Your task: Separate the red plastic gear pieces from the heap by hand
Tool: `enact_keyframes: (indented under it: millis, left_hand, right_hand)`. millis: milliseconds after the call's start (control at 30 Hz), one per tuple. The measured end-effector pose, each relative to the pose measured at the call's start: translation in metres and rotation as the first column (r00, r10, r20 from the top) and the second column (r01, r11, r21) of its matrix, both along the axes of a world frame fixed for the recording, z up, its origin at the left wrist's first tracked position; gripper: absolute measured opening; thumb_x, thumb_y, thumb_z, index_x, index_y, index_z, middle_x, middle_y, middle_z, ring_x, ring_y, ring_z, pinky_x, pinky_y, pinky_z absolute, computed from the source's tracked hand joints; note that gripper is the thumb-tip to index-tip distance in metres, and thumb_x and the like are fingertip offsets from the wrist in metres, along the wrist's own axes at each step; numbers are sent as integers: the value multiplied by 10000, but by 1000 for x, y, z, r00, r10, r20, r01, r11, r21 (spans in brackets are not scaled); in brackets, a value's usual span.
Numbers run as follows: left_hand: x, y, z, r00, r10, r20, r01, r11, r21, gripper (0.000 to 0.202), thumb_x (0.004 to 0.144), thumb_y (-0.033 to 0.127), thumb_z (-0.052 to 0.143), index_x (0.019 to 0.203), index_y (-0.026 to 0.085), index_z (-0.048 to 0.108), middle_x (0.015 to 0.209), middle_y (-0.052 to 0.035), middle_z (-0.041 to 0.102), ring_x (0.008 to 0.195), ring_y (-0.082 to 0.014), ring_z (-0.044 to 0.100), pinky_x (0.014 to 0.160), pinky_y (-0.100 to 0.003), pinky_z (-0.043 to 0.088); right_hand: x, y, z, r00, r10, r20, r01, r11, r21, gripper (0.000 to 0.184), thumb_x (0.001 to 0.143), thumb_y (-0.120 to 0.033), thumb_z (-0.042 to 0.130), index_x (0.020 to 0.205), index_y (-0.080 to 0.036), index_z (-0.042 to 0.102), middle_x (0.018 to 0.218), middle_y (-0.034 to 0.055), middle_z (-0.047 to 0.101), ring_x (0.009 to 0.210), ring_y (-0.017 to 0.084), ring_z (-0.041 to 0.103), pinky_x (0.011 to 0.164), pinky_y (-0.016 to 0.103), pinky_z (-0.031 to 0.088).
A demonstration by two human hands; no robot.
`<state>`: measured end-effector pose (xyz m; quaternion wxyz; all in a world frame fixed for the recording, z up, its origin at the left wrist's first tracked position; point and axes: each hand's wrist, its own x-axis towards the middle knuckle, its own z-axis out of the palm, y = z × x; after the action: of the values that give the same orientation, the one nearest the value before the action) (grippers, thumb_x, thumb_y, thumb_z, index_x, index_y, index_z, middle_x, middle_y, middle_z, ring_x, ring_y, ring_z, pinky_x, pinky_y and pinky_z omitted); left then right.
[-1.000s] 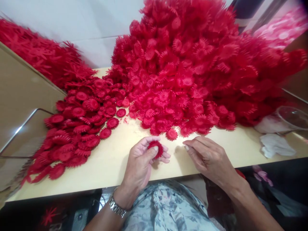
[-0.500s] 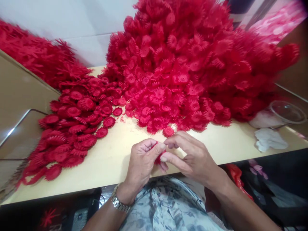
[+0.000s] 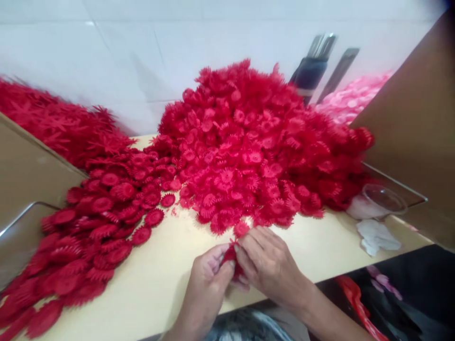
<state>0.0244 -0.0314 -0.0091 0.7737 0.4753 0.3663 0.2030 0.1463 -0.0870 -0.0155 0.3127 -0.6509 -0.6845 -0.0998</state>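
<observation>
Between my hands is a small red fringed flower piece (image 3: 230, 254), largely covered by the fingers. My left hand (image 3: 210, 279) pinches it between thumb and fingers. On its other side, my right hand (image 3: 267, 265) has its thumb and fingertips closed at the piece's edge. Just beyond my fingers lies a single red fringed disc (image 3: 241, 228). A large heap of red fringed flower pieces (image 3: 245, 156) rises behind that. Thicker red fringed discs (image 3: 103, 222) spread along the left of the table.
Flat red petal shapes (image 3: 53, 118) pile up at the far left behind a cardboard panel (image 3: 31, 166). A clear plastic cup (image 3: 384, 199) and crumpled white tissue (image 3: 377, 237) sit at the right of the pale table (image 3: 170, 279). A dark bottle (image 3: 313, 66) stands behind the heap.
The view has tilted up, so more wall shows and everything sits lower. My right hand has closed in on the red piece, its fingers bunched together at the edge.
</observation>
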Motion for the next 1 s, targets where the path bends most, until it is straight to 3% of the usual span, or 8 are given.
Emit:
enact_keyframes:
  millis: [200,333,433,500,567,633,733,1000]
  left_hand:
    - [-2,5,3,988,148,-41,-148,989,4,179,729,211,609,865,99,639,472,-27,625,396,-132,561,439,-217,463]
    - [-5,13,10,983,181,-19,-181,983,-14,231,690,242,666,879,112,637,600,-44,665,496,-153,612,505,-244,503]
    - [-3,21,15,972,229,42,-224,969,-107,304,684,259,684,949,116,636,725,-68,691,602,-180,652,594,-276,530]
    - [0,24,15,960,251,120,-224,953,-206,304,696,246,675,971,121,646,842,-89,701,667,-192,663,666,-316,539]
    - [2,23,14,942,262,208,-201,940,-275,263,708,221,661,953,126,670,853,-81,700,686,-182,656,701,-332,539]
    - [3,21,11,930,258,263,-178,940,-292,195,711,190,659,891,127,696,708,-41,684,629,-143,628,684,-298,535]
    - [3,16,7,945,204,257,-135,955,-263,166,725,169,650,872,119,711,554,-7,630,556,-110,586,662,-260,525]
    - [-2,9,0,978,123,167,-108,989,-99,236,769,210,621,977,129,696,774,-71,714,713,-168,645,706,-301,537]
  right_hand:
    - [28,28,15,978,-209,-14,207,954,218,239,863,-107,406,647,-174,484,573,18,467,551,136,426,539,265,354]
    - [75,48,33,860,-468,204,442,883,161,204,874,-134,400,789,-141,586,680,70,555,669,187,499,660,310,407]
    - [85,48,41,818,-544,186,523,839,153,228,864,-150,430,1020,-105,590,854,118,602,816,227,532,760,349,426]
    - [73,40,43,916,-396,64,386,913,129,245,866,-183,456,1067,-103,570,929,123,599,875,219,535,799,340,432]
    - [51,31,41,993,-99,-67,101,995,22,185,850,-225,514,996,-138,583,915,91,591,864,191,533,791,309,440]
    - [31,24,37,977,112,-184,-136,983,-126,119,800,-222,591,903,-165,572,862,56,571,825,174,517,740,285,441]
    - [18,20,26,928,170,-331,-258,934,-245,159,734,-141,639,829,-176,515,787,13,528,747,144,482,646,245,410]
    - [24,22,17,834,223,-505,-373,902,-217,66,796,-140,589,834,-168,543,771,8,556,708,118,499,617,216,386]
